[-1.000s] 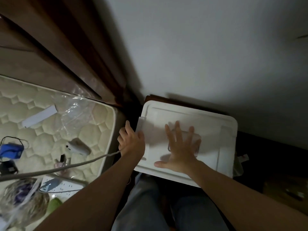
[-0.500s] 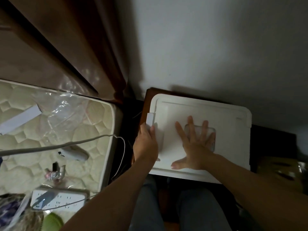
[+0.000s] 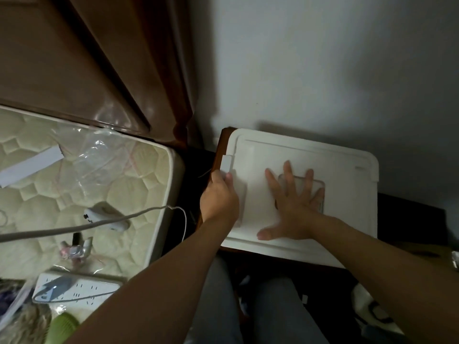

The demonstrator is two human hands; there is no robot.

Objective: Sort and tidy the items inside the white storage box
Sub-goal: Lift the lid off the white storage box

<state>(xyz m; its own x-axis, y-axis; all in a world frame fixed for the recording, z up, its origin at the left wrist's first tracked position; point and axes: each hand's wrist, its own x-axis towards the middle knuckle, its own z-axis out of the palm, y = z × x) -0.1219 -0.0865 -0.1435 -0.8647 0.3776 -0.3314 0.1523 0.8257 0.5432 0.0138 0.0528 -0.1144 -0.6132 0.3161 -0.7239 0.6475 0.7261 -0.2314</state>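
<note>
The white storage box (image 3: 347, 219) stands closed on a dark wooden stand against the wall, its lid (image 3: 285, 152) on top. My right hand (image 3: 290, 207) lies flat on the lid with fingers spread, partly covering a clear rectangular case (image 3: 316, 186). My left hand (image 3: 218, 197) grips the lid's left edge, thumb on top, just below a small white latch (image 3: 226, 163). The box's contents are hidden.
A quilted mattress (image 3: 139, 175) lies to the left, carrying a white power strip (image 3: 82, 289), a grey cable (image 3: 74, 228), a white gadget (image 3: 106, 216), a clear plastic bag (image 3: 99, 155) and a paper strip (image 3: 32, 165). Brown headboard behind; my legs below the box.
My left hand moved from beside the box onto the lid's left edge near the latch. My right hand stayed flat on the lid. The camera view shifted.
</note>
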